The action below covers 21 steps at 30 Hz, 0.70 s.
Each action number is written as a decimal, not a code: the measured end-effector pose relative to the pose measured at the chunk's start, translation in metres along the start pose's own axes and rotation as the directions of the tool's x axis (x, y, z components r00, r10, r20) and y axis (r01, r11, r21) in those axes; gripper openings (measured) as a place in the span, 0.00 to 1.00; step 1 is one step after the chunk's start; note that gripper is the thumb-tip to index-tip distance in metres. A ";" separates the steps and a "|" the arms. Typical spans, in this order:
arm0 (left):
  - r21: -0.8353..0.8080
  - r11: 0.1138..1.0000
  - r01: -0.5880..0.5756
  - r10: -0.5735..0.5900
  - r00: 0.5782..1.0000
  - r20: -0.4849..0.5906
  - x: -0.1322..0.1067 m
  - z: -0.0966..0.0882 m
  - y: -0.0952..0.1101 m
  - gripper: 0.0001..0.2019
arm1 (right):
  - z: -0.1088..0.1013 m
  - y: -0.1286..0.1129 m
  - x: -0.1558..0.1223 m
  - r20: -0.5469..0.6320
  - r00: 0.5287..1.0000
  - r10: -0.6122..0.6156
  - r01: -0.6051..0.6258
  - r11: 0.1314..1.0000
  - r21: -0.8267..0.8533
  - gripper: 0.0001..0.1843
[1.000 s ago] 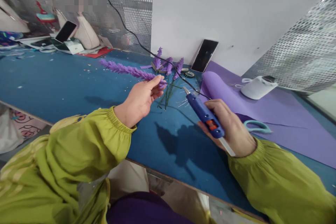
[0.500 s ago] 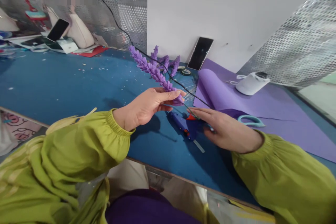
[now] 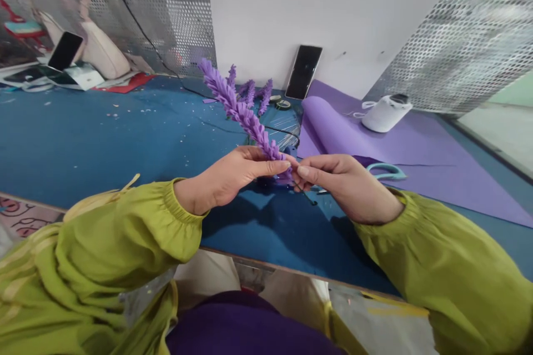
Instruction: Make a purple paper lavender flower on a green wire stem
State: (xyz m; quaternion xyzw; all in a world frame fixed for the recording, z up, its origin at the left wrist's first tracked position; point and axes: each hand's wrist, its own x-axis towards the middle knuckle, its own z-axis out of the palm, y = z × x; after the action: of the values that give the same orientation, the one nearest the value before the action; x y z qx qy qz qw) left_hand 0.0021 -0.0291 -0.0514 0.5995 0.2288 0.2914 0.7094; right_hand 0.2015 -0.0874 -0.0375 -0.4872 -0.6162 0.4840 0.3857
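Note:
My left hand (image 3: 233,175) grips the base of an artificial lavender sprig (image 3: 239,111), its purple flower head slanting up and to the left. Thumb and fingers of my right hand (image 3: 339,180) are pinched together at the sprig's lower end, touching the left fingertips; the exact spot they pinch is partly covered. Below them a thin dark green stem (image 3: 308,197) pokes out toward me. Behind the hands, a blue glue gun (image 3: 290,151) shows only in part. More lavender sprigs (image 3: 250,92) stand beyond the held one.
Purple sheet material (image 3: 420,144) covers the right side, with scissors (image 3: 387,171) and a white roll-like object (image 3: 387,113) on it. A phone (image 3: 304,72) leans on the white board. A black cable (image 3: 137,25) runs behind. A handbag (image 3: 102,50) sits at the far left.
My right hand has moved from beside the glue gun up to the sprig's base, its fingers now closed there. The glue gun is farther back, behind the hands. The view has shifted slightly.

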 end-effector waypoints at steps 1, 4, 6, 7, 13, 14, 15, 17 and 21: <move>0.002 1.000 -0.009 0.009 1.000 0.015 0.000 0.001 0.000 0.13 | 0.000 0.001 0.000 0.027 0.999 0.029 -0.030 0.999 0.038 0.15; 0.005 0.999 -0.036 0.036 0.997 0.062 0.000 0.002 0.002 0.10 | 0.001 0.002 -0.001 0.094 0.989 0.111 -0.124 0.982 0.146 0.14; -0.004 0.999 -0.043 0.043 0.995 0.093 -0.001 0.002 0.002 0.09 | 0.002 0.003 -0.002 0.120 0.979 0.165 -0.189 0.955 0.228 0.14; -0.010 0.999 -0.043 0.043 0.993 0.110 -0.001 0.002 0.002 0.09 | 0.003 0.002 -0.003 0.137 0.973 0.189 -0.220 0.938 0.269 0.15; 0.000 0.997 -0.075 0.073 0.974 0.215 -0.002 0.001 0.003 0.09 | 0.008 0.003 -0.004 0.241 0.940 0.241 -0.327 0.834 0.445 0.12; 0.013 0.996 -0.090 0.084 0.971 0.225 -0.002 0.000 0.004 0.09 | 0.009 0.003 -0.004 0.259 0.935 0.240 -0.339 0.820 0.462 0.12; 0.026 0.995 -0.100 0.091 0.968 0.233 -0.002 0.000 0.004 0.09 | 0.010 0.004 -0.004 0.278 0.931 0.235 -0.346 0.807 0.478 0.11; 0.038 0.994 -0.099 0.086 0.966 0.245 -0.002 -0.001 0.005 0.09 | 0.012 0.003 -0.004 0.302 0.928 0.219 -0.351 0.786 0.509 0.11; -0.013 1.000 -0.015 0.017 0.986 0.166 -0.003 0.000 0.006 0.14 | 0.015 0.000 -0.006 0.263 0.937 0.228 -0.334 0.803 0.493 0.10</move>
State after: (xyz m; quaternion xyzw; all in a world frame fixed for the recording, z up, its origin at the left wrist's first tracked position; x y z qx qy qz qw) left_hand -0.0006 -0.0301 -0.0460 0.6192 0.1625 0.2474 0.7273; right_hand 0.1882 -0.0969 -0.0409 -0.3990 -0.4130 0.7314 0.3678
